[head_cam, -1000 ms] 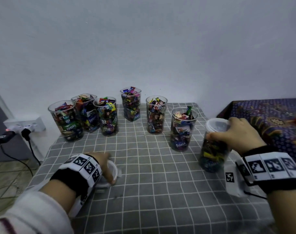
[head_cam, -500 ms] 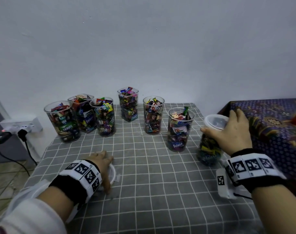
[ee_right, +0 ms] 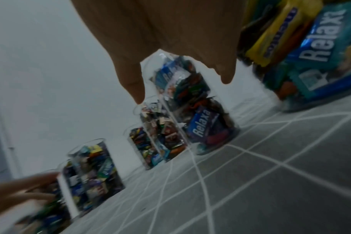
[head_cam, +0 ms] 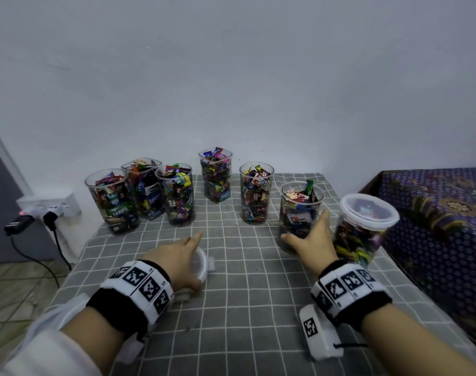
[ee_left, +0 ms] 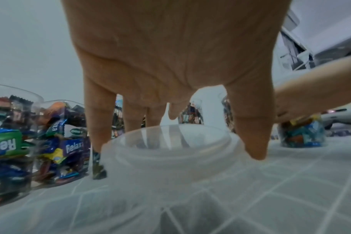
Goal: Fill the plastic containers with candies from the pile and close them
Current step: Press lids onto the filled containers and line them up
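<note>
Checked cloth [head_cam: 245,294]: lid [ee_left: 170,150] flat, hollow up, left fingers [ee_left: 252,134] around; right fingers [ee_right: 130,76] spread.

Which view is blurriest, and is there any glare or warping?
Right wrist: worst, motion smear on the left hand and on the nearest jar, horizon tilted. Left wrist: the lid and tablecloth are hazy and washed out; the Relaxa wrappers are still readable. Head: sharpest, dim flat light with no strong glare, wide-angle bending at the table edges.
</note>
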Demonstrator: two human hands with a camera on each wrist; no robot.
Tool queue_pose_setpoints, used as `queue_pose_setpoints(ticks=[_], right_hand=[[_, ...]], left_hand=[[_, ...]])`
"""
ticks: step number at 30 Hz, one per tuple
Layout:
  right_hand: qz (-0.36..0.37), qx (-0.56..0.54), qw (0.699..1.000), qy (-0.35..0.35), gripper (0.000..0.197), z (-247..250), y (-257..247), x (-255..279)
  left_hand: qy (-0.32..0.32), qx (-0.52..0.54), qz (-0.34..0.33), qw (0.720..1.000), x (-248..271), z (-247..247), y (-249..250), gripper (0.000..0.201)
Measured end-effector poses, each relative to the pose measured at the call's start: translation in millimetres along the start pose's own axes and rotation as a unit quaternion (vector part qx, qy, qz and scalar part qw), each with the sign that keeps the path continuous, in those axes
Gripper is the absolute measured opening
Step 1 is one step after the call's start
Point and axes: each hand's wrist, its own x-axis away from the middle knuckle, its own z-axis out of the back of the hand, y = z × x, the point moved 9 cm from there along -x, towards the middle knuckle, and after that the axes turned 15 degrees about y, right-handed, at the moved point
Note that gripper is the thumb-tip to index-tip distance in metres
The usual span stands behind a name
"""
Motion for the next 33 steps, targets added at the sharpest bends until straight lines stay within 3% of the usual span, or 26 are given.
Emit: queue_pose_setpoints(ticks=[4,10,14,21,28,33], right_hand=[[-0.046,-0.044,0.998,0.02,0.119,-9,4,-25],[-0.036,0.01,0.997,0.061,0.083,-3,-6,-27],[0.0,0.025,1.0,0.019,0.074,-7,-23,-9],[0.05,-0.002,0.994,-0.095,0.071,-37,-57,42],[0.096,-0.019,0.978,-0.184,0.07,-68,-79,82],[0.116,0.0,0.972,-0.206,0.069,-73,-86,90]], left_hand=[[0.036,0.087,0.001,0.996,-1,24,8,0.113],[0.098,0.175,-0.002,0.98,1,56,12,0.118],[0.136,0.225,-0.004,0.965,3,74,20,0.107],[0.208,0.203,-0.055,0.955,2,111,47,0.091],[0.156,0.11,-0.084,0.978,-10,115,52,0.091],[0.111,0.063,-0.085,0.988,-14,109,50,0.092]])
